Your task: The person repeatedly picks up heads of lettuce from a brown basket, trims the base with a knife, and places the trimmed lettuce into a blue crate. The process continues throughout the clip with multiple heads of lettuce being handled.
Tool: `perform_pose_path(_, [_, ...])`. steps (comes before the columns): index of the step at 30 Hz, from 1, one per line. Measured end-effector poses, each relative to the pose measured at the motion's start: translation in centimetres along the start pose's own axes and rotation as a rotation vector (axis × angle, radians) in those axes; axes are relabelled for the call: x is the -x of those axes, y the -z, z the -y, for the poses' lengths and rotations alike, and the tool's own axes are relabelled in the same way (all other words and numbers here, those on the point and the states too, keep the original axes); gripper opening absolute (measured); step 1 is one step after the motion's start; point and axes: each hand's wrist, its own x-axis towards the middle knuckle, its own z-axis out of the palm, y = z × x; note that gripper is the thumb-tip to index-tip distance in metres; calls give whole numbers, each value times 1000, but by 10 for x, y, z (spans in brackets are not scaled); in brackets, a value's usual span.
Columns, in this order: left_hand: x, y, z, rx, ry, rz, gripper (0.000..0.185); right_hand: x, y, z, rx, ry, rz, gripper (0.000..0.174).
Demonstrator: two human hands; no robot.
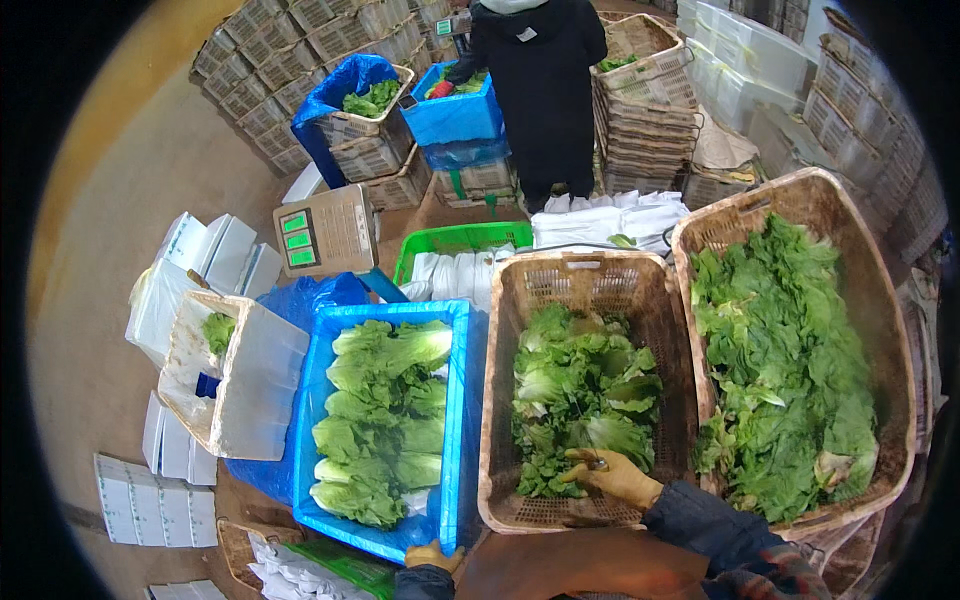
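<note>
My left hand [433, 556], in a yellowish glove, holds the near right corner of a blue-lined crate [459, 405]. Heads of leafy lettuce [382, 427] lie in two columns inside that crate. My right hand [619, 476], also gloved, reaches into the near end of a brown plastic crate [486, 420]. A small metal tool [598, 463] glints between its fingers; its shape is mostly hidden. Loose lettuce heads [577, 382] lie in this crate, just beyond the hand.
Right of me, a larger brown crate [896, 420] holds leafy greens [787, 375]. A white foam box [259, 390] and a digital scale [337, 232] stand left. Ahead are a green crate [457, 236], white bundles [611, 221] and a person [536, 97] at another blue-lined crate [457, 120].
</note>
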Motion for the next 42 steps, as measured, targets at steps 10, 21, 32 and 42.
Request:
perform_pose_path(10, [-24,117,16,151,-187,342,75,-9,-12,5,-327,-150,-41,67])
perform_pose_path(21, [-113,246,-113,624,-643,-947,69,9,-30,-18,-194,288,-379,64])
perform_pose_path(32, [-232,284,-349,944,-1242,-396,46,56,-11,-21,-225,315,-752,73])
perform_pose_path(42, [-239,371,-744,532,-1476,-381,58,149,103,34,-634,642,-1004,77])
